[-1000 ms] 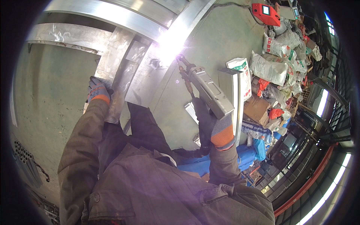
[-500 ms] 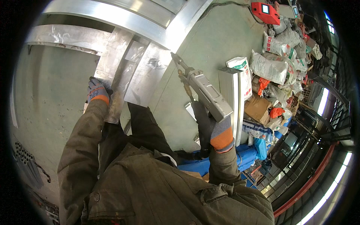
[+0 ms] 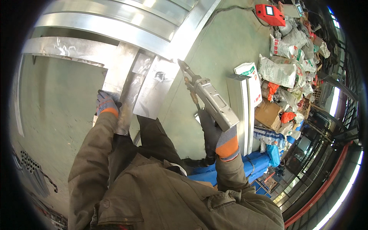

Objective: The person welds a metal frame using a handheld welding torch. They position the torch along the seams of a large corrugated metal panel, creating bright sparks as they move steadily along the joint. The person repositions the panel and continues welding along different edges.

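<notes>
My right hand (image 3: 227,138), in a grey and orange glove, is closed around the handle of a metal welding gun (image 3: 215,103). The gun's narrow tip points up and left, at the corner of a bright metal frame (image 3: 161,48), where a white glare shows. Its fingers are partly hidden behind the gun. A dark sleeve covers the hose beneath it. My left hand (image 3: 106,104), gloved alike, is closed on the near part of a flat metal bar (image 3: 119,71) that runs to the frame. Beside this bar a wider metal plate (image 3: 153,90) sticks out toward my legs.
A white profile (image 3: 244,111) stands at the right, next to piled sacks (image 3: 278,71) and a cardboard box (image 3: 268,114). A red machine (image 3: 270,14) with a cable is at the far right. Blue wrapped material (image 3: 249,166) lies near my right arm; metal tubes (image 3: 30,163) lie at the left.
The whole view has shifted slightly, so the frame and both hands sit lower in it. Glare at the gun's tip and along the frame is brighter. Both hands keep their holds.
</notes>
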Tool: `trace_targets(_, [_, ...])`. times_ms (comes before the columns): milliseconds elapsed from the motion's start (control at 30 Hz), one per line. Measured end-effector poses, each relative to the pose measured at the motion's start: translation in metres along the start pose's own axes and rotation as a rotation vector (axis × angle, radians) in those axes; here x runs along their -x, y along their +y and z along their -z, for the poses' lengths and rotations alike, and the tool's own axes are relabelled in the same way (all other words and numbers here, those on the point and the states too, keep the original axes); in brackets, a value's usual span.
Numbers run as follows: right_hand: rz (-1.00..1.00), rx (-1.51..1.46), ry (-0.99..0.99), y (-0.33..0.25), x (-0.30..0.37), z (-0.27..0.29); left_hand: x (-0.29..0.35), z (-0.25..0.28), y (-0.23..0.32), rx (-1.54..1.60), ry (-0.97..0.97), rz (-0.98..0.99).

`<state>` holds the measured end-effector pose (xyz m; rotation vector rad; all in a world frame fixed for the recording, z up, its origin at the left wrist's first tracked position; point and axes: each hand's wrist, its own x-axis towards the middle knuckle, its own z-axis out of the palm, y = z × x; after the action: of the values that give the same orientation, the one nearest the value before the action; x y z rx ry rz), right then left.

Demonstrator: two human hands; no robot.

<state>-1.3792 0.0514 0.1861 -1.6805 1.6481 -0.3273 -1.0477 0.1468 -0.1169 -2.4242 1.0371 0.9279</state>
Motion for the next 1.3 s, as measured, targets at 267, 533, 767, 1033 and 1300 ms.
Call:
trace_targets(267, [-0.002,-0.038,0.048,0.011,0.001,-0.012,0.0,0.003,-0.002,-0.005,-0.016,-0.024])
trace_targets(533, [0.054,0.063,0.019,0.027,0.007,-0.035,0.001,0.003,-0.001,-0.003,0.009,-0.018])
trace_targets(767, [-0.067,0.035,-0.009,0.028,0.008,-0.046,-0.001,0.002,-0.004,0.001,-0.014,-0.04])
trace_targets(1033, [0.176,0.142,0.086,0.04,0.01,-0.054,0.0,0.003,-0.002,0.042,-0.013,-0.023])
trace_targets(1300, [0.324,0.228,0.048,0.066,0.009,-0.05,-0.001,0.0,-0.003,0.056,0.016,-0.028])
